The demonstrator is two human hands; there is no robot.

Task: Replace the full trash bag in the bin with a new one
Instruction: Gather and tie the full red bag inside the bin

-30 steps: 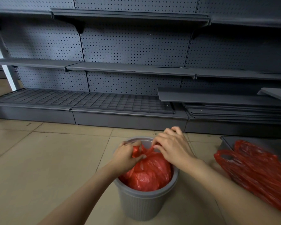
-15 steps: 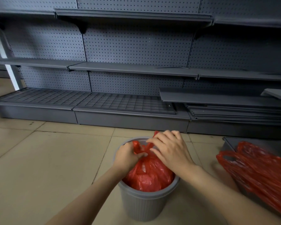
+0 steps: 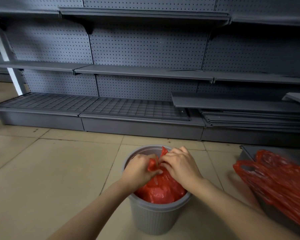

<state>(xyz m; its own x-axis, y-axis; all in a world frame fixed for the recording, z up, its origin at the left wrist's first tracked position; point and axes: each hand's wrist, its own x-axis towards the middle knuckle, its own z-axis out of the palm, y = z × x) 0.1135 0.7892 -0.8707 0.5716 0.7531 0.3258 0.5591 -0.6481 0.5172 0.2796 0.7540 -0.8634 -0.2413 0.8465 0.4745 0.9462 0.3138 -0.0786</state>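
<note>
While the full red bag (image 3: 160, 189) is sitting down inside the grey ribbed bin (image 3: 152, 217) on the tiled floor (image 3: 42, 170), both hands are working its gathered top. Left hand (image 3: 139, 169) is curling its fingers round one twisted handle strip; right hand (image 3: 180, 166) is pinching the other strip, fingers bunched close together. Film is looking thin, soft and crinkly, likely slippery and prone to tearing if pulled by one strip. Judgement: load seems light; lifting by the tied neck is looking safest. Spare red bags (image 3: 275, 184) are lying well apart, to the right.
</note>
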